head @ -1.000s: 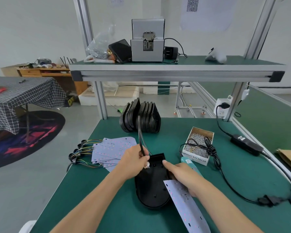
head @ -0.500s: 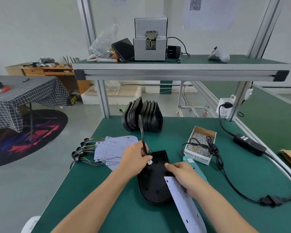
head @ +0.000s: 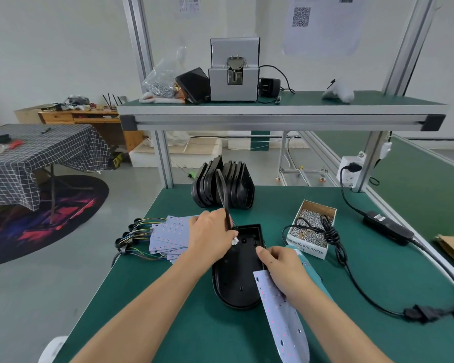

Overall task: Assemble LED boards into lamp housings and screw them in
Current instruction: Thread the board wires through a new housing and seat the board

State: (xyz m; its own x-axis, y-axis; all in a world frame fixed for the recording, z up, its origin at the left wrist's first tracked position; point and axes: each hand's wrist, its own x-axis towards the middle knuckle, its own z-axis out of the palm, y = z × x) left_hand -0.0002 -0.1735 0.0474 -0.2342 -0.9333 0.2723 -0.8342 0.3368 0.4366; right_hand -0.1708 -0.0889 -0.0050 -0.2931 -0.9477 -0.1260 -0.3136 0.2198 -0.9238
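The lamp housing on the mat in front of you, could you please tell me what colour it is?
Black; the lamp housing shows best in the head view.

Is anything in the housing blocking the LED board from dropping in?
Partly: the left hand holds the black cable and white connector over the open housing's top end. The right hand holds the LED board beside it.

Soft, even, daylight-like light fills the room, bright on the pale walls and mild on the green bench top (head: 378,271), where the forearms and the black lamp housing (head: 236,279) cast only faint, diffuse shadows. The wide-angle lens bows the aluminium frame posts (head: 139,48) outward and stretches things near the edges. Focus is fair at the centre, but the picture looks softened overall, with fine detail smeared on the wall papers (head: 323,24) and the far corners.
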